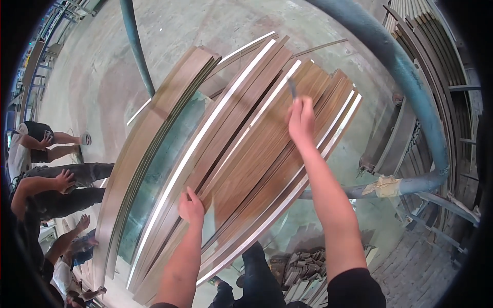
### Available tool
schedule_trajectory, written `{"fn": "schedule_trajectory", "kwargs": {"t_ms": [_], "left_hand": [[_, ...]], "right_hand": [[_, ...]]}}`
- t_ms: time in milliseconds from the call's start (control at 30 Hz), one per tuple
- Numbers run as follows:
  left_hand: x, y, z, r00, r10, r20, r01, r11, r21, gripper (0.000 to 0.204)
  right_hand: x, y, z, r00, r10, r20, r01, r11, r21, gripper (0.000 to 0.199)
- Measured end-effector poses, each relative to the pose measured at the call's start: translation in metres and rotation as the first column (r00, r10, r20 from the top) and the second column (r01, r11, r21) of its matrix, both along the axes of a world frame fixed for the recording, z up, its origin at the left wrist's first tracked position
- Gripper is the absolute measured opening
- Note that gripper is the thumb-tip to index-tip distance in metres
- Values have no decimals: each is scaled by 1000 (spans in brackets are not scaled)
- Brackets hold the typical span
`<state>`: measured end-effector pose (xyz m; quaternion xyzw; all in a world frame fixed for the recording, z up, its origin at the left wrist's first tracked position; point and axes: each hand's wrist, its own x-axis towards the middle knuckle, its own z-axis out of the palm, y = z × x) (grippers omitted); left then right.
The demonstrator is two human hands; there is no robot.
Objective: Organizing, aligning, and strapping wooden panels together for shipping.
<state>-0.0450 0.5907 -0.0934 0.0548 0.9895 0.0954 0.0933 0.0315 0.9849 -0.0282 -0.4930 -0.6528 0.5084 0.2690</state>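
Long brown wood-grain boards [277, 131] lie side by side in front of me, several with white strips [215, 120] along their edges. My left hand [191, 206] is curled at the near part of one board, its thumb raised; its fingertips are partly hidden against the board's edge. Over the far right part of the boards, my right hand [301, 119] is closed around a slim dark blade-like tool [292, 88]. The tool is blurred, and its tip points away from me near the end of a white strip. Whether it touches the boards I cannot tell.
Another stack of curved-looking brown boards [154, 131] lies at the left over a greenish surface [159, 159]. A thick blue-grey pipe frame [429, 108] bends round the right side. People [56, 177] stand at the left. Offcuts [305, 267] are piled on the floor by my legs.
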Motion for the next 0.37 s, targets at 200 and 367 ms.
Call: {"fn": "schedule_trajectory", "kwargs": {"t_ms": [200, 367], "left_hand": [[-11, -6, 0, 998, 67, 15, -66, 995, -77, 49], [-11, 4, -5, 998, 42, 41, -40, 998, -50, 48]], "right_hand": [[-79, 83, -33, 870, -296, 394, 162, 927, 339, 24], [-52, 123, -88, 817, -168, 552, -274, 729, 627, 22]]}}
